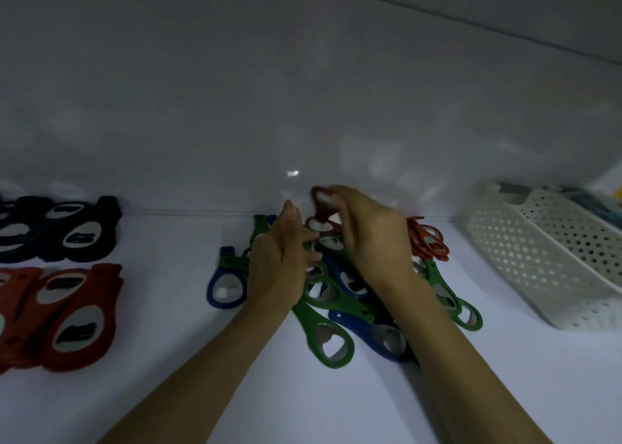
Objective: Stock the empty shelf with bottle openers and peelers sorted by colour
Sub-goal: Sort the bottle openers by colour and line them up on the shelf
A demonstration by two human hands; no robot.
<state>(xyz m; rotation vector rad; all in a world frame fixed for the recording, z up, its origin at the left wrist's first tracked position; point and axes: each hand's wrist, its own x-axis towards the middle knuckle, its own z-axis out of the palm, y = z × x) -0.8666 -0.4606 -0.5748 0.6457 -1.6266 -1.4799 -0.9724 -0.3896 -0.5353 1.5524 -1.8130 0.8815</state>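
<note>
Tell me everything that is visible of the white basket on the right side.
The white basket looks like plastic, rectangular, its walls pierced all over by round holes, with a handle slot in its far end wall. It stands on the shelf at the right, apart from the pile of bottle openers. Dark things lie inside, too blurred to name.

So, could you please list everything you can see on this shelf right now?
black peelers: several, black, far left at the back
red peelers: several, red, left front
bottle opener pile: one heap, green and blue, centre
red opener stack: one small stack, red, behind the pile's right side
basket: one, white, perforated, right
shelf: one, white
left hand: one, at the pile, grip unclear
right hand: one, holding the raised red opener above the pile
</note>
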